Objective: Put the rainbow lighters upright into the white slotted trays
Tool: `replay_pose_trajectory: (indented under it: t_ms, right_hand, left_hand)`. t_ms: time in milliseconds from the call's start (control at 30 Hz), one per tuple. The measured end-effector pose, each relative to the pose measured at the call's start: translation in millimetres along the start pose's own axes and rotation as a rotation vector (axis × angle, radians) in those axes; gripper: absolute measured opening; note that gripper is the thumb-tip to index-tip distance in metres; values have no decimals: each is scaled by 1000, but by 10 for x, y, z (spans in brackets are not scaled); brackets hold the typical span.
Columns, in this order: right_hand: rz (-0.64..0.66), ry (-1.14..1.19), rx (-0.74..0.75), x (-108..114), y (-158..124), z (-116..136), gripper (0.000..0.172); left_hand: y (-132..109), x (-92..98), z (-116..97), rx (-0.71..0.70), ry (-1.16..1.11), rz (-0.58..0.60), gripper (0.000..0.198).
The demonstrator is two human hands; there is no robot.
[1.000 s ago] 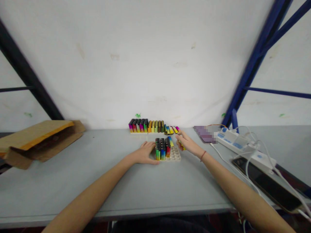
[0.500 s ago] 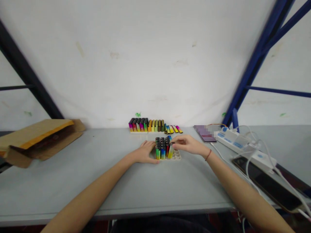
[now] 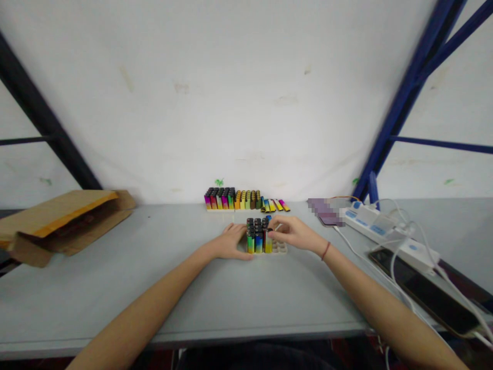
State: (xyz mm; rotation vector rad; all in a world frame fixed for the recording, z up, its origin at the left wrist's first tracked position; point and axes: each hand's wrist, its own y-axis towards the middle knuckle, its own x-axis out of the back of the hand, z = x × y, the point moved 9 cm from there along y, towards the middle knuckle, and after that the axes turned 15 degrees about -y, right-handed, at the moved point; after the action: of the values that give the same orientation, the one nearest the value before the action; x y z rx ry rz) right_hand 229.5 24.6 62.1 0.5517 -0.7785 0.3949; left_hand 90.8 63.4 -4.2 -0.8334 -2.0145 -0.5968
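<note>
A pale tray (image 3: 280, 251) with round sockets stands on the table in front of me, its left part filled with upright lighters (image 3: 259, 241) in rainbow colours with dark tops. My left hand (image 3: 230, 243) cups the tray's left side, thumb along the front edge and fingers towards the back. With thumb and forefinger, my right hand (image 3: 289, 234) grips the top of a yellow and silvery lighter (image 3: 268, 246), which stands upright in the front row. Sockets show at the tray's right end; my right hand partly hides the back rows.
Against the wall stand a block of dark-topped lighters (image 3: 219, 199) and a yellow-green block (image 3: 247, 199). Several loose lighters (image 3: 274, 205) lie beside them. A cardboard box (image 3: 69, 221) is at left. Phones (image 3: 423, 293), a power strip (image 3: 389, 234) and white cables crowd the right.
The yellow and silvery lighter has gone from tilted to upright in the front row. My right hand has shifted slightly left with it; my left hand has stayed put.
</note>
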Motion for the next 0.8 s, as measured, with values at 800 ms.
replay_pose_trajectory:
  t_ms: [800]
  right_hand:
    - [5,-784,-255,-48,90,-890,25]
  left_hand:
    - [5,-20,47,35,58,19,86]
